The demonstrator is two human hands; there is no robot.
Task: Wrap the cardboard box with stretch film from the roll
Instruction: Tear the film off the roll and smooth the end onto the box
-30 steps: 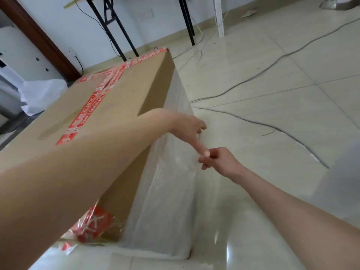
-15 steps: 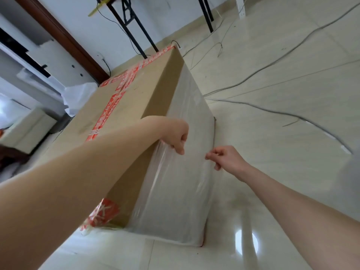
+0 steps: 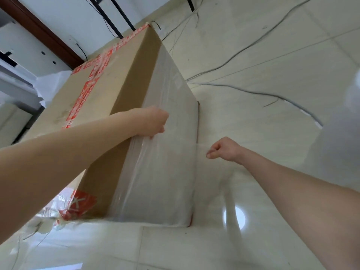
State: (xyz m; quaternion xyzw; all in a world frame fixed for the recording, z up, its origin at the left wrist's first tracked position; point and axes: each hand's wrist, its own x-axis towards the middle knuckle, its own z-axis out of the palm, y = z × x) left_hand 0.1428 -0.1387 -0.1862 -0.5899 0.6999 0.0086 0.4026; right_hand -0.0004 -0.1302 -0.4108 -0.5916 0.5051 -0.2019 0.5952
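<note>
A big cardboard box with red tape across its top stands on the floor. Clear stretch film covers its near side. My left hand presses the film's upper edge against that side, fingers curled onto the film. My right hand is just right of the box's corner, fingers pinched on a loose sheet of film that hangs down to the floor. The roll is not in view.
Grey cables run over the pale tiled floor to the right and behind the box. Black table legs stand at the back wall. White crumpled sheeting lies left of the box. Torn film and red tape trail at the box's lower left.
My hands have moved apart. The left hand slid left along the box's side, and the right hand pulled right, stretching the film past the corner. The view shifted closer.
</note>
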